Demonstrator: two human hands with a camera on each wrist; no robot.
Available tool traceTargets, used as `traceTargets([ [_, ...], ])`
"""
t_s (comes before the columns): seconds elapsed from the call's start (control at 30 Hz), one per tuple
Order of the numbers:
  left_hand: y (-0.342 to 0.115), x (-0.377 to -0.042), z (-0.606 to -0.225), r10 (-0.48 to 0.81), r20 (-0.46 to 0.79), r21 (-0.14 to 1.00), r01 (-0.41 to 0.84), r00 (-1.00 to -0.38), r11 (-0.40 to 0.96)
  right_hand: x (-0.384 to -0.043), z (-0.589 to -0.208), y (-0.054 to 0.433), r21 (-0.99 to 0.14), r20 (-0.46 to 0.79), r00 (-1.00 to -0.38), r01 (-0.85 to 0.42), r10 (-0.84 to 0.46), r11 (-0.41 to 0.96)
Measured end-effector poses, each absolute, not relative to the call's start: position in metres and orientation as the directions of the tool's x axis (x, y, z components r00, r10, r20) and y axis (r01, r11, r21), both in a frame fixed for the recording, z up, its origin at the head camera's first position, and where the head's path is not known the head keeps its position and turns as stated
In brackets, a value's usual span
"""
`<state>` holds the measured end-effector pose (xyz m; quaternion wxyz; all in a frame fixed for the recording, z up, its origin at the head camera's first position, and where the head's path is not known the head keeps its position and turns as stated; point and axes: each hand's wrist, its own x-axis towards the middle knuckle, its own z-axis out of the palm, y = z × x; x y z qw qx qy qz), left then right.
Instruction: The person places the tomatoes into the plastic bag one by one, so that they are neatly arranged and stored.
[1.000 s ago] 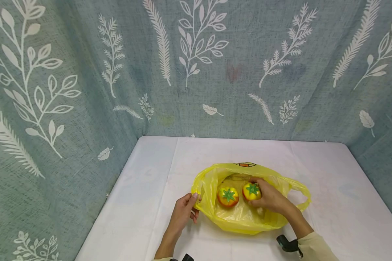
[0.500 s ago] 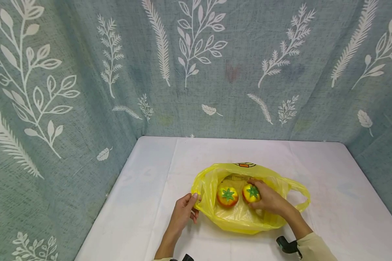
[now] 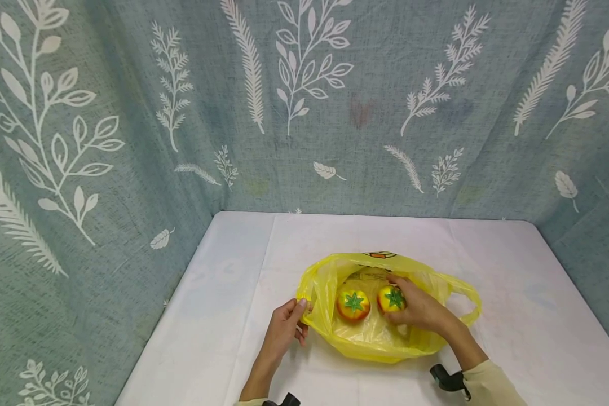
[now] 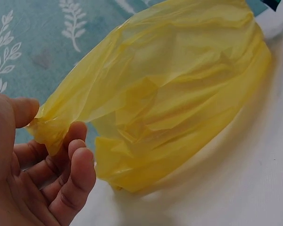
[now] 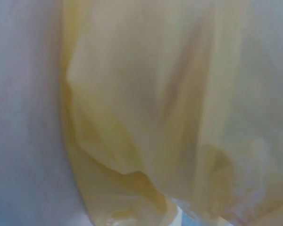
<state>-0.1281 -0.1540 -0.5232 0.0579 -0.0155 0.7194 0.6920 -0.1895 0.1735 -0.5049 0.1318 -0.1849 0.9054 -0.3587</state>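
Observation:
A yellow plastic carrier bag [image 3: 375, 352] lies with its mouth spread wide. Inside are two rounded yellow-and-red tomatoes, each with a green star-shaped top: the left tomato [image 3: 353, 306] stands alone, and the right tomato [image 3: 389, 299] is between the thumb and fingers of my right hand [image 3: 420, 309]. My left hand [image 3: 284, 328] pinches the bag's left edge; the left wrist view shows the gathered plastic [image 4: 52, 134] between thumb and forefinger. In the right wrist view the bag's blurred yellow film [image 5: 132, 117] hides that hand and the tomato.
The bag stands on a white-covered table [image 3: 243, 270]. One loop handle [image 3: 474, 301] sticks out at its right side. A blue-green curtain [image 3: 335, 169] with white leaf prints hangs behind and along the sides. A black wrist mount [image 3: 446, 378] sits by the right sleeve.
The right hand and the tomato it holds have barely shifted within the bag. The left hand keeps its pinch on the bag's edge in the same place.

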Motion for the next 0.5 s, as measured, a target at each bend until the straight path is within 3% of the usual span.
traceTargets([
  [0.3,-0.154,-0.129,-0.519,0.041,-0.075,0.994,-0.071,-0.996,0.084,-0.186,-0.489,0.178,-0.660,-0.012,-0.899,-0.321,-0.437,0.679],
  [0.5,-0.158,-0.131,-0.516,0.004,0.028,0.958,0.028,-1.000,0.287,-0.179,-0.473,0.181,-0.680,0.008,-0.899,-0.325,-0.437,0.657],
])
